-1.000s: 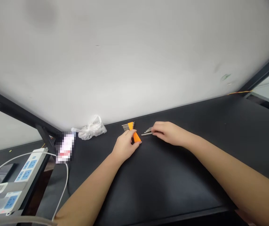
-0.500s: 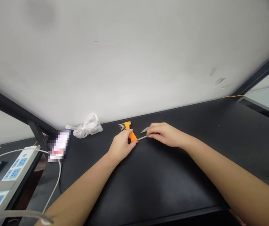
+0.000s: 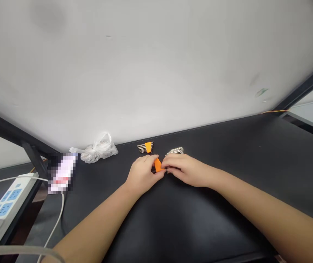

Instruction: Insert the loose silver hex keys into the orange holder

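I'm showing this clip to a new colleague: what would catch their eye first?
The left hand and right hand meeting at the middle of the black table around a bright orange piece stand out first. Just beyond them lie a row of metal rods with an orange wedge and a stack of bent hex keys. Further left sits a crumpled plastic bag.

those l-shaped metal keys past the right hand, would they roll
The L-shaped metal keys probably won't roll far: their bent ends should stop them turning. Stacked loose on the smooth black tabletop, they may slide apart. Being metal, they look stiff.
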Motion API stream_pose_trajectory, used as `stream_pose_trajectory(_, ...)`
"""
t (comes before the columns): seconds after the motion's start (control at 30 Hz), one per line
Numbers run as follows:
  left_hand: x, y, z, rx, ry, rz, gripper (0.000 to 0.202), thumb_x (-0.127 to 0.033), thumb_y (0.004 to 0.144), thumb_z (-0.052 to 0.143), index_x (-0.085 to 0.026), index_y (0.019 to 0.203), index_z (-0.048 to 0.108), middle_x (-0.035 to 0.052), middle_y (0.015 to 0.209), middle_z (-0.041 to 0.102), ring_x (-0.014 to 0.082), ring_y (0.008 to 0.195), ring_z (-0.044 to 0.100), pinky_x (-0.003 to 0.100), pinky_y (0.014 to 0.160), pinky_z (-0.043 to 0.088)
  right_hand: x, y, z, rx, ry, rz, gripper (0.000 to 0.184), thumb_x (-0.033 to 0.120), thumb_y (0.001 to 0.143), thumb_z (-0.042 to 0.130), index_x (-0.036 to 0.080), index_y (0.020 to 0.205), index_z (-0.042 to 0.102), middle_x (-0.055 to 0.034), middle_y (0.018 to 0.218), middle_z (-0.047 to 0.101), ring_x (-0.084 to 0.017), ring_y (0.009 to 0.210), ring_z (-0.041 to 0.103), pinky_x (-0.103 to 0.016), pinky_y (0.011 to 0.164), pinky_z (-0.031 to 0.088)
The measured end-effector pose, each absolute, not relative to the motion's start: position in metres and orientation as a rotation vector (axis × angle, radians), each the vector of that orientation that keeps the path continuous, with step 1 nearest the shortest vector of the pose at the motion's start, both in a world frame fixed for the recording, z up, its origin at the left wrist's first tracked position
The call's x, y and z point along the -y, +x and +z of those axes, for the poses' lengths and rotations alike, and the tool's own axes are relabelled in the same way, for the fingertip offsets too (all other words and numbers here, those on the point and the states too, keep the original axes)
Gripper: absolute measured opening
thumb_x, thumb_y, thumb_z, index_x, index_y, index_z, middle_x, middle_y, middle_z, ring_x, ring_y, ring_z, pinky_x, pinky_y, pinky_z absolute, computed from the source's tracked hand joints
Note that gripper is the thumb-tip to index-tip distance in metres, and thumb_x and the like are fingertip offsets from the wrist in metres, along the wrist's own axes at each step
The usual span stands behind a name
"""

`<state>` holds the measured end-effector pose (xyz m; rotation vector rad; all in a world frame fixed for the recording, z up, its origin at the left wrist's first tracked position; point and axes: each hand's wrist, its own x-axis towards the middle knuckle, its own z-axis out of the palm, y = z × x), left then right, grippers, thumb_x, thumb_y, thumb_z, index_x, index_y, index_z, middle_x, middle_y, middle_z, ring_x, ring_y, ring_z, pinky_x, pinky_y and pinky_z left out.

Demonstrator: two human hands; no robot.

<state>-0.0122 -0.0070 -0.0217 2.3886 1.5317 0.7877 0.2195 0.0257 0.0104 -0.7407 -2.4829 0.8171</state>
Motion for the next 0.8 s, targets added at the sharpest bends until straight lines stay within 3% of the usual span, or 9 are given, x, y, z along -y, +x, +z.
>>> stream_pose_trajectory(0.2,0.005,-0.013,-0.020,-1.540,2.388,0.741,0.050,-0.041,0.091,0.069,-0.023,0.136,0.056,0.0045,0.102,0.073,0.0224,0.092,0.070,0.039,0.087,0.054,-0.054,0.240,-0.007,2.442,-1.133,0.361,0.018,0.023,0.095,0.053,0.023,0.102,0.069,-0.0065,0.099,0.066,-0.019,0.083,0.062,-0.032,0.075,0.050)
stream_pose_trajectory(0.47,0.004,-0.013,-0.023,-1.538,2.438,0.677,0.051,-0.042,0.092,0.069,-0.021,0.136,0.054,0.0030,0.096,0.071,0.0214,0.086,0.067,0.040,0.086,0.053,-0.061,0.245,-0.005,2.690,-1.285,0.205,0.012,0.018,0.089,0.057,0.018,0.083,0.067,-0.0082,0.092,0.062,-0.017,0.075,0.059,-0.030,0.070,0.044)
stream_pose_trajectory(0.6,0.003,-0.014,-0.024,-1.539,2.444,0.719,0.051,-0.036,0.091,0.069,-0.020,0.137,0.053,0.0049,0.103,0.071,0.0212,0.088,0.067,0.038,0.084,0.054,-0.049,0.237,0.005,2.688,-1.305,0.328,0.007,0.013,0.084,0.058,0.018,0.081,0.061,-0.0053,0.089,0.061,-0.015,0.071,0.056,-0.027,0.063,0.040)
stream_pose_trajectory(0.8,0.003,-0.014,-0.024,-1.547,2.395,0.812,0.050,-0.035,0.089,0.072,-0.021,0.134,0.056,0.0034,0.097,0.072,0.0201,0.085,0.069,0.035,0.079,0.055,-0.044,0.235,0.010,2.596,-0.992,0.614,0.010,0.014,0.092,0.053,0.019,0.088,0.061,-0.0023,0.088,0.061,-0.013,0.072,0.055,-0.025,0.065,0.042)
